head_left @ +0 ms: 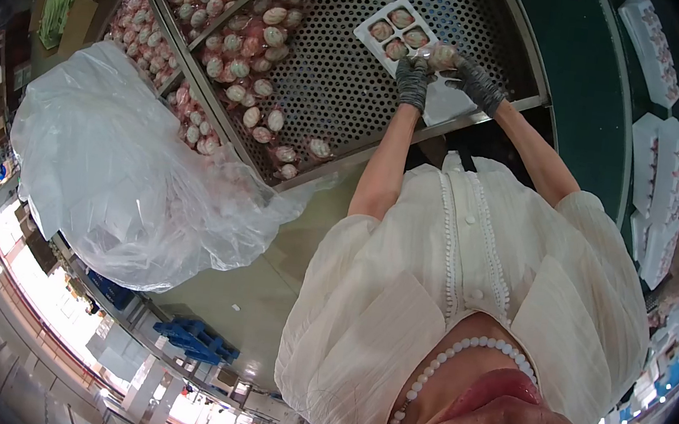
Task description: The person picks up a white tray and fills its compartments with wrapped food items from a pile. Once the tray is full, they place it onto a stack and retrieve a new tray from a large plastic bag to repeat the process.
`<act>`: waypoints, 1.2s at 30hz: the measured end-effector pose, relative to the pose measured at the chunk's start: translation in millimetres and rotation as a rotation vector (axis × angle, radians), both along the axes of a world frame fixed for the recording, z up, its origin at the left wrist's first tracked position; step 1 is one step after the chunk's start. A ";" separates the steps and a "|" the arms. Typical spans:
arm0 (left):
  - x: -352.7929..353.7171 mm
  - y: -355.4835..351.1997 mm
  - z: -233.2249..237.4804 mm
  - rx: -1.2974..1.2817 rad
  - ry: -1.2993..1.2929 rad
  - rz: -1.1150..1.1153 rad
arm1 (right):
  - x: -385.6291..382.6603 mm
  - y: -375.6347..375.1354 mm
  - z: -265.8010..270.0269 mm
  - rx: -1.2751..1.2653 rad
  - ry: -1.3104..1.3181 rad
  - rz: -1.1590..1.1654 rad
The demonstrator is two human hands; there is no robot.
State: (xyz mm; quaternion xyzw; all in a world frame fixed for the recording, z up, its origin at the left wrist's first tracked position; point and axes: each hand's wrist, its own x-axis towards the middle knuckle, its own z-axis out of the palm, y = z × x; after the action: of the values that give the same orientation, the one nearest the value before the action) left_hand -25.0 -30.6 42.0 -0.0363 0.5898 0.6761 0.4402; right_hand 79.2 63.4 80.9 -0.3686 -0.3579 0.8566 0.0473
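A white compartment tray (370,34) lies on the perforated metal surface (329,85), with several wrapped, striped egg-shaped pieces (400,19) in its compartments. My left hand (411,81), in a grey glove, is at the tray's near edge, its fingers closed; what they hold, if anything, is hidden. A wrapped round piece (443,56) is between the two hands, over the tray's right side. My right hand (478,85), also gloved, has its fingers around the right side of this piece. Below the hands lies another white tray part (448,104), partly covered.
Many wrapped pieces (241,46) are heaped at the left of the metal surface and in the bins beyond its divider. Clear plastic sheeting (134,180) drapes over the left side. A green belt (591,98) runs along the right, with filled white trays (659,165) beyond it.
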 end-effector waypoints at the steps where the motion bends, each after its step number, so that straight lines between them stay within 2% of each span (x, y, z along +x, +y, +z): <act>1: 1.3 0.0 1.6 -0.024 0.058 -0.001 | -0.7 1.6 -4.1 -0.039 -0.035 -0.047; 2: 2.0 -1.8 -1.6 -0.024 0.060 -0.001 | -0.3 4.2 -7.5 -0.077 -0.071 -0.094; 3: 2.4 -4.5 -5.0 -0.020 0.202 -0.146 | 1.3 6.9 -8.8 -0.076 -0.068 -0.095; 4: 2.4 -6.4 -6.3 -0.015 0.343 -0.290 | 3.4 9.3 -9.9 0.005 -0.089 -0.005; 5: 1.5 -7.2 -5.8 -0.015 0.347 -0.291 | 4.1 10.3 -11.4 0.088 -0.109 0.086; 6: -1.9 -6.5 2.5 -0.062 0.186 -0.304 | 2.5 11.5 -5.2 0.091 -0.104 0.085; 7: -4.1 -5.8 7.3 -0.109 0.024 -0.316 | 2.7 14.2 4.8 0.250 -0.092 0.239; 8: -5.3 -6.5 0.2 -0.106 0.024 -0.317 | 2.3 14.9 13.7 0.409 -0.083 0.393; 9: -6.5 -7.5 -13.6 -0.172 0.173 -0.404 | 0.9 13.5 7.3 0.411 -0.086 0.391; 10: -7.3 -6.4 -18.9 -0.235 0.325 -0.488 | -3.2 11.5 -3.4 0.537 -0.100 0.367; 11: -6.5 -4.5 -20.0 -0.232 0.326 -0.488 | -5.8 11.4 -13.3 0.664 -0.112 0.344; 12: -5.4 -2.8 -17.4 -0.253 0.589 -0.375 | -16.9 9.8 -4.4 0.740 -0.231 0.362; 13: -3.5 -2.6 -16.5 -0.274 0.847 -0.255 | -19.2 10.9 -23.7 0.739 -0.231 0.364; 14: -2.1 2.0 -35.4 -0.328 0.953 -0.221 | -24.9 12.3 -41.8 0.959 -0.212 0.280; 15: 1.8 4.5 -37.1 -0.333 0.951 -0.219 | -34.5 11.4 -38.8 1.177 -0.188 0.192; 16: 4.6 6.2 -38.3 -0.438 1.137 -0.249 | -41.7 16.6 -33.2 1.199 -0.309 0.284; 17: 6.0 7.6 -38.6 -0.544 1.325 -0.279 | -45.8 13.5 -27.0 1.197 -0.303 0.287; 18: 7.4 9.5 -34.2 -0.602 1.208 -0.302 | -46.5 11.2 -28.2 1.358 -0.348 0.299; 19: 7.2 10.4 -29.4 -0.603 1.205 -0.299 | -45.2 9.3 -28.9 1.521 -0.397 0.313; 21: 5.8 11.9 -17.4 -0.741 1.122 -0.494 | -42.4 5.4 -25.3 1.515 -0.347 0.287; 25: -2.3 7.5 -17.0 -0.697 1.212 -0.550 | -32.9 3.0 -15.7 1.443 -0.290 0.387; 27: -5.8 11.6 -6.5 -0.734 1.171 -0.843 | -27.2 7.1 -10.6 1.455 -0.325 0.481; 28: -3.3 9.6 -10.5 -0.734 1.170 -0.839 | -25.6 4.2 -7.2 1.573 -0.308 0.425; 29: 1.5 6.5 -18.2 -0.734 1.229 -0.800 | -29.6 3.4 -5.2 1.575 -0.309 0.426; 31: 5.2 2.5 -19.1 -0.739 1.289 -0.757 | -39.0 1.3 -3.4 1.646 -0.419 0.576; 33: 10.8 -10.6 -11.7 -0.675 1.440 -0.705 | -42.7 -0.9 -2.3 1.667 -0.423 0.579; 34: 13.5 -13.3 -11.8 -0.680 1.440 -0.703 | -45.0 -0.4 -2.5 1.694 -0.433 0.581; 36: 20.6 -15.1 -13.0 -0.652 1.276 -0.660 | -45.3 12.0 -5.1 1.630 -0.411 0.648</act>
State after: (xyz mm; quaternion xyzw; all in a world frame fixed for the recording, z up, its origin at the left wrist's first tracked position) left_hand -4.4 -45.7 29.0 0.4084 0.8773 0.1936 0.1616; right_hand 33.9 75.4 75.8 -0.2478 -0.9421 0.2256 -0.0148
